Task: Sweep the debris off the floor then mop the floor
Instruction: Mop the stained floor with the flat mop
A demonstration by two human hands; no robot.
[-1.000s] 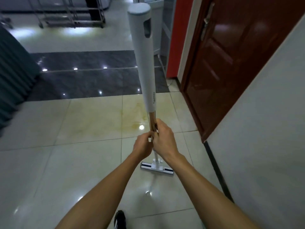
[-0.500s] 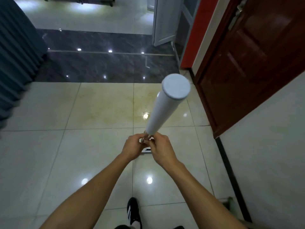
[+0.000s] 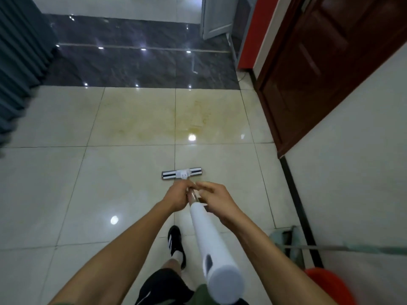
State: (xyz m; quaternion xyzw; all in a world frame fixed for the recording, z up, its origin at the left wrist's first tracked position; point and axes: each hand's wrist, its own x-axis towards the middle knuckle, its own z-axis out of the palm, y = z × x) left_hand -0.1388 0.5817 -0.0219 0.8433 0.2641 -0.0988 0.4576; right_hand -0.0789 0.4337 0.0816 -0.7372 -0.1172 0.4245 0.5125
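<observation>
The mop, a white plastic tube handle (image 3: 214, 243) on a thin metal shaft, slants from the wide capped end close under the camera down and away to its flat white-and-dark head (image 3: 182, 173), which lies crosswise on the glossy cream tiled floor (image 3: 66, 194) just beyond the hands. Nearest the viewer, a black shoe with white stripes (image 3: 175, 244) stands on a tile to the left of the handle, with black shorts at the lower edge. Both bare forearms reach forward and meet at the shaft where the white tube ends. The left hand (image 3: 177, 197) has its fingers curled round the metal shaft from the left side. The right hand (image 3: 217, 195) pinches the same stretch of shaft from the right, its fingers bent over it, just touching the left hand. At the right edge, near the grey wall (image 3: 352, 161), a red plastic rim (image 3: 330, 280) and a blurred pale-green object with a long thin pole show, too smeared to identify. Beyond the mop head, a yellowish stain (image 3: 176, 119) spreads across two tiles. Farther on runs a band of dark grey marble floor (image 3: 136, 62) with light spots reflected in it. A dark red-brown wooden door (image 3: 319, 62) fills the upper right, a red panel beside it, and a dark teal pleated curtain (image 3: 19, 51) hangs at the far left.
</observation>
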